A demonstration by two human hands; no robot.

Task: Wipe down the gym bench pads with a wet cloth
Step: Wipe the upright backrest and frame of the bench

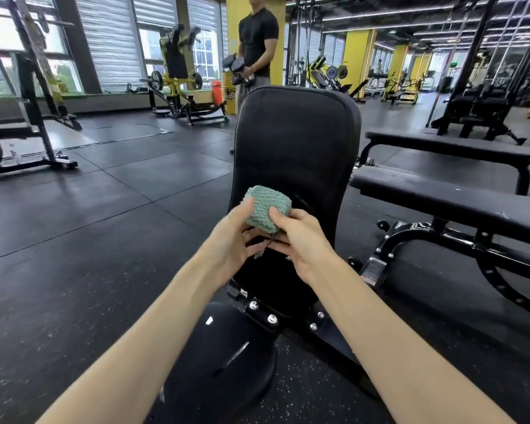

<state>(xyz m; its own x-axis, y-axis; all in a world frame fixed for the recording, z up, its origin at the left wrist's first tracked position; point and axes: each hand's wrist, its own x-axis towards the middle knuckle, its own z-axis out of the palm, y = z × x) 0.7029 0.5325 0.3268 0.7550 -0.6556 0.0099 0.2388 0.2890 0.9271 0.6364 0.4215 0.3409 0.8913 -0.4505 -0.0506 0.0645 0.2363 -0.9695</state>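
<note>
Two hands share the folded green cloth [268, 209]: left hand [227, 240] and right hand [303, 240] pinch it in front of the raised backrest pad [297, 133]. Wiping seems unstarted; this pad and the seat pad [227, 362] remain.

Near, one green cloth [268, 213] and two hands, left hand [231, 243] and right hand [302, 240]; one back pad [297, 142], one seat pad [227, 362]; two flat benches [453, 148] right; one person [257, 35] far, two dumbbells [237, 70]
</note>
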